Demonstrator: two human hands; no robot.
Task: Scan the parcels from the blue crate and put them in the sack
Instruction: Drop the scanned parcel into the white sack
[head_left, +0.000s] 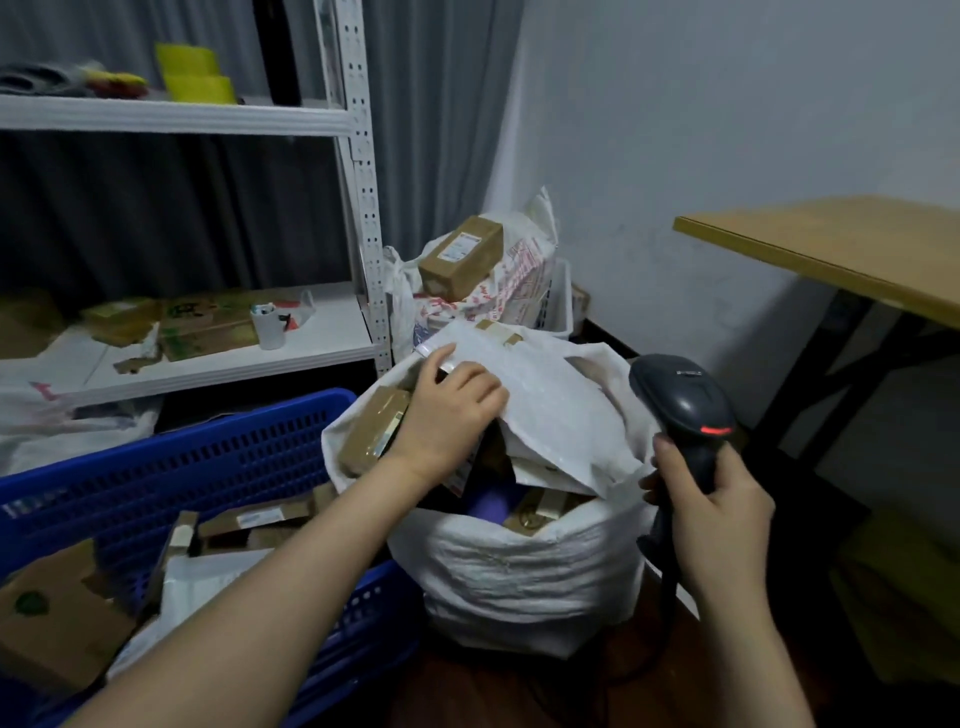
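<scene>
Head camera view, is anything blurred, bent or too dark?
Head view: wide-angle lens bows the white metal shelf upright; yellow plastic items on the top shelf look blurred; the space under the light wooden table is dark; the black handheld scanner is sharp.

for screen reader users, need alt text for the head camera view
A person's left hand holds a white parcel over a full white sack, while the right hand grips a barcode scanner. A blue crate sits at left.
</scene>
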